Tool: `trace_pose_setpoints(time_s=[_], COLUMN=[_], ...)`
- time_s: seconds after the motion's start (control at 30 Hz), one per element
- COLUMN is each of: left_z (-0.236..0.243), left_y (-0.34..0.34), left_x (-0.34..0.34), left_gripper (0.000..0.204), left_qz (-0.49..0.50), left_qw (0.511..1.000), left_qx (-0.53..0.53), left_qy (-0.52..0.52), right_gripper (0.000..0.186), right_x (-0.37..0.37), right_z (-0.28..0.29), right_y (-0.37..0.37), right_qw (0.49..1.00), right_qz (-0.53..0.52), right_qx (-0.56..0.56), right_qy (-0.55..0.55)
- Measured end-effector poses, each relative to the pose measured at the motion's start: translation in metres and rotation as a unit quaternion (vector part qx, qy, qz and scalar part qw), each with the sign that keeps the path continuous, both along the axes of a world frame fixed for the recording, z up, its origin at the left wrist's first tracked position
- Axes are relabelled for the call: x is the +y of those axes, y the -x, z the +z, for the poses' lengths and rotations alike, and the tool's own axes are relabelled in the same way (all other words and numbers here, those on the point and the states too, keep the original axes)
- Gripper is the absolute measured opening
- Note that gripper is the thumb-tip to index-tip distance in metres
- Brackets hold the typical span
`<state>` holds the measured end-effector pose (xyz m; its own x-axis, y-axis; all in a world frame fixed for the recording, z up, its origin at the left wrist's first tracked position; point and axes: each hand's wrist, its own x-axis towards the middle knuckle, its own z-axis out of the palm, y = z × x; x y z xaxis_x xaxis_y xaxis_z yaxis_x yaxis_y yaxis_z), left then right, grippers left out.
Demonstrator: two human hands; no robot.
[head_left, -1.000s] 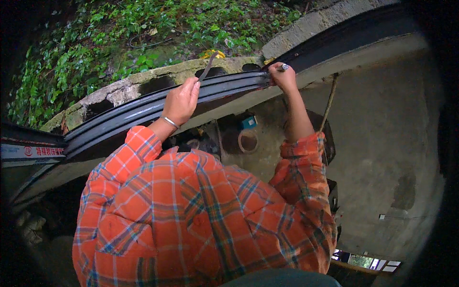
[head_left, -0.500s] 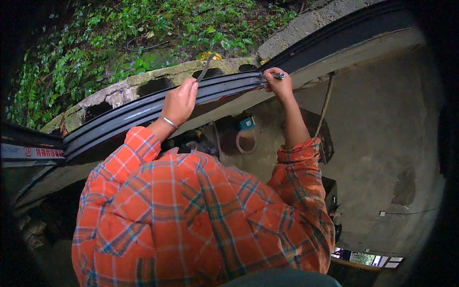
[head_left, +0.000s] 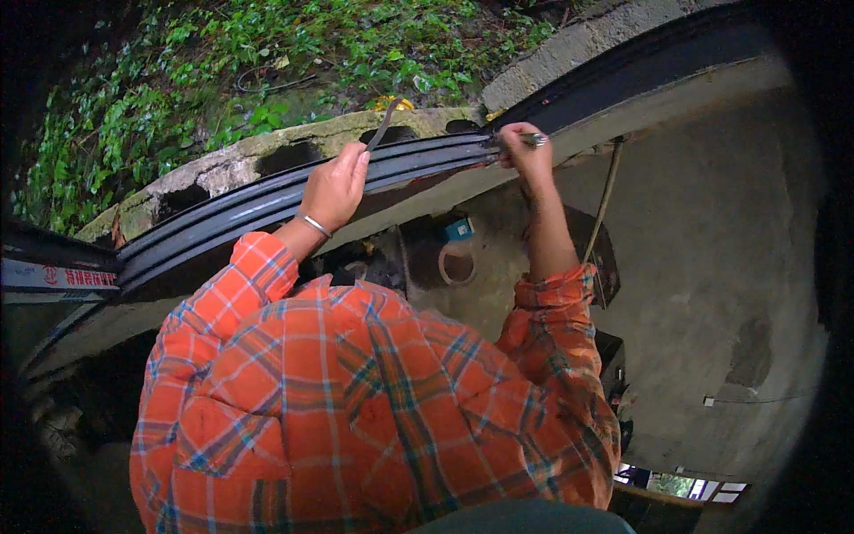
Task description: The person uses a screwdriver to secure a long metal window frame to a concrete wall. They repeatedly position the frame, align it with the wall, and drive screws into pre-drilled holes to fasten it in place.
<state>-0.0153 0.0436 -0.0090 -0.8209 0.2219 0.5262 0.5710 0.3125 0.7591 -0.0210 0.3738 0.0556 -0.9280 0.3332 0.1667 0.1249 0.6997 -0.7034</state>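
Note:
My left hand (head_left: 336, 189) is closed around the lower end of a thin, dark, curved strip (head_left: 385, 123), whose bent tip points up and away over the outer ledge. That hand rests over a dark grey metal sliding-window track (head_left: 258, 211). At the right end of the track, my right hand (head_left: 528, 160) is closed on a slim tool with a silvery, rounded end (head_left: 535, 140). The tool's other end and its kind are hidden by the fingers. Both hands sit close to the track, at arm's length from my orange plaid shirt.
A rough concrete ledge (head_left: 213, 173) with dark hollows runs outside the track, with green plants (head_left: 294, 62) beyond. A dark frame (head_left: 640, 80) continues to the right. Far below lie a round-rimmed container (head_left: 457, 265) and a blue box (head_left: 460, 229). A pole (head_left: 605, 196) leans beside my right forearm.
My right hand has shifted slightly to the right and turned a little, with the silvery tool tilting along. My left hand and the curved strip stay in nearly the same place.

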Motion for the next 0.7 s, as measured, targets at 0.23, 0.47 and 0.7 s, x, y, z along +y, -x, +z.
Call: trace_pose_setpoints(time_s=[0.23, 0.47, 0.7], left_z=[-0.002, -0.005, 0.000], left_y=[0.000, 0.001, 0.001], left_x=[-0.002, -0.003, -0.001], left_gripper=[0.016, 0.016, 0.016], left_qz=[0.013, 0.015, 0.009], left_qw=[1.000, 1.000, 1.000], left_qx=[-0.002, 0.000, -0.020], left_qy=[0.001, 0.000, 0.010], right_gripper=[0.014, 0.018, 0.017], right_x=[-0.022, -0.043, -0.043], right_z=[0.007, 0.022, -0.026], right_y=[-0.006, -0.009, -0.026], right_qw=[0.947, 0.974, 0.982], right_qz=[-0.063, 0.019, 0.007], right_qx=[-0.149, -0.001, 0.030], right_qy=[0.276, 0.225, 0.186])
